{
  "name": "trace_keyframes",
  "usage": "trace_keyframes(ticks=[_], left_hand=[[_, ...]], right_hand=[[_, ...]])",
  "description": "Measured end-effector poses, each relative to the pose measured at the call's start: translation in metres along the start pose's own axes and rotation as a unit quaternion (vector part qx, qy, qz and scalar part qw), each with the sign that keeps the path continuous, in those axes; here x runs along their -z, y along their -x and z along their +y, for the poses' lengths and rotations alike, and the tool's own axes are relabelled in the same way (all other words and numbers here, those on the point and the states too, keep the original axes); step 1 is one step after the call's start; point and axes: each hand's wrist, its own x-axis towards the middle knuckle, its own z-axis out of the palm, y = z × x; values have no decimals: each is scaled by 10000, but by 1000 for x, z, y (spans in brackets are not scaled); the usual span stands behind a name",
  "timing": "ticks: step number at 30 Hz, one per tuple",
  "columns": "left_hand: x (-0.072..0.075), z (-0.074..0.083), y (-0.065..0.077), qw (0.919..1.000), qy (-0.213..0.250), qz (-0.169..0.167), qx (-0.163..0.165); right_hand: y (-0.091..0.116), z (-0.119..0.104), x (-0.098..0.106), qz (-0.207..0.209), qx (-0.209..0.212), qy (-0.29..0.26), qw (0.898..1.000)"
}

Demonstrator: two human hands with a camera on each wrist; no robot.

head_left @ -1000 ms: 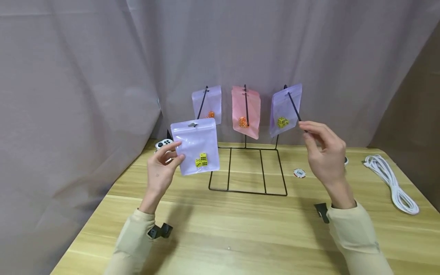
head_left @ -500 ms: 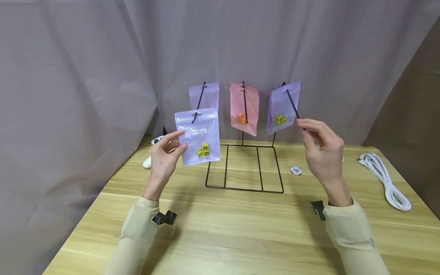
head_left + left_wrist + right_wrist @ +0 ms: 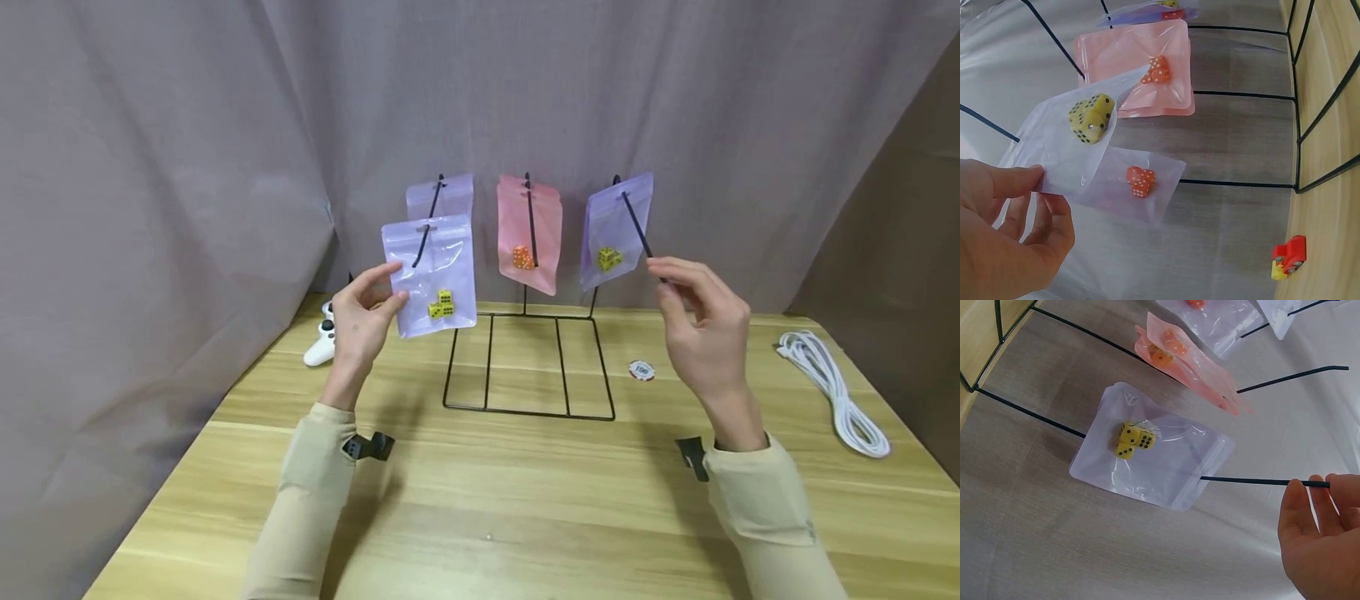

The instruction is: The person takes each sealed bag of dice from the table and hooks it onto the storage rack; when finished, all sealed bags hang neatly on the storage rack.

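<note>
My left hand (image 3: 363, 321) pinches the left edge of a lilac zip bag (image 3: 453, 271) with yellow dice (image 3: 442, 307) in it. The left prong (image 3: 422, 246) of a black wire rack (image 3: 529, 412) runs through this bag's hang hole. Behind it on the same prong hangs another lilac bag (image 3: 459, 193), holding orange dice (image 3: 1141, 181). Over at the right, my right hand (image 3: 708, 329) pinches the tip of the right prong (image 3: 1244, 480). Farther back on that prong hangs a lilac bag (image 3: 1166, 450) with yellow dice (image 3: 1134, 439).
Pink bags (image 3: 510, 221) with orange dice hang on the middle prong. A white game controller (image 3: 321, 346) lies left, a poker chip (image 3: 642, 371) and coiled white cable (image 3: 840, 400) right. A red toy car (image 3: 1291, 253) sits on the wooden table (image 3: 450, 483). Grey cloth (image 3: 480, 92) hangs behind.
My left hand has moved up and farther back, sliding its lilac bag along the left prong and over the bag behind. My right hand stays at the right prong's tip.
</note>
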Motion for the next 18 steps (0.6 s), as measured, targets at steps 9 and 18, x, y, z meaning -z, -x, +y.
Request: trace_keyframes(ticks=[9, 18], left_hand=[[-9, -13, -16, 9998, 0, 174, -69], [-22, -27, -38, 9995, 50, 316, -63]], right_hand=[[0, 0, 2, 13, 56, -29, 10000], [-1, -3, 2, -24, 98, -165, 9998]])
